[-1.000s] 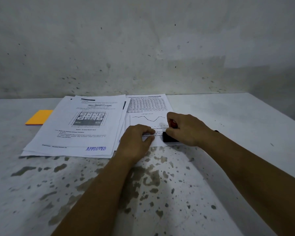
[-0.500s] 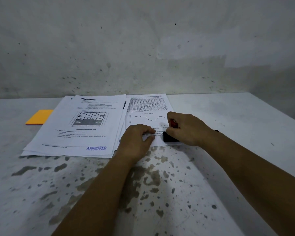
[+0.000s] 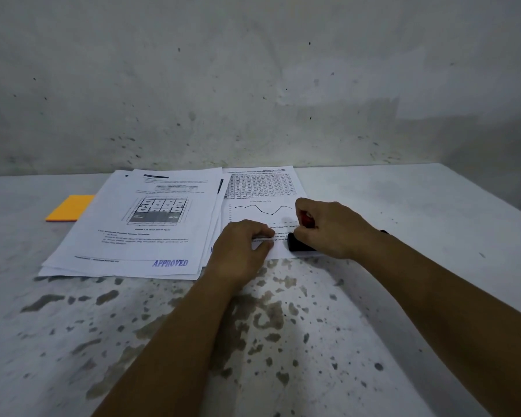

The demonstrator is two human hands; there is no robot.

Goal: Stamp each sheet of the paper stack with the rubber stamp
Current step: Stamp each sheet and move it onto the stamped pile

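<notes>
Two paper piles lie on the table. The left pile (image 3: 151, 224) has a floor-plan sheet on top with a blue APPROVED mark (image 3: 170, 263) at its lower right. The right sheet (image 3: 260, 191) shows a table and a line chart. My right hand (image 3: 328, 227) grips the rubber stamp (image 3: 298, 245), red handle and black base, pressed down on the lower right corner of that sheet. My left hand (image 3: 244, 245) rests on the sheet's lower edge with curled fingers, pinching the paper. The stamp's face is hidden.
An orange sticky-note pad (image 3: 69, 208) lies left of the piles. The white table (image 3: 403, 206) is stained with dark blotches near me. A grubby wall (image 3: 253, 85) rises right behind the papers.
</notes>
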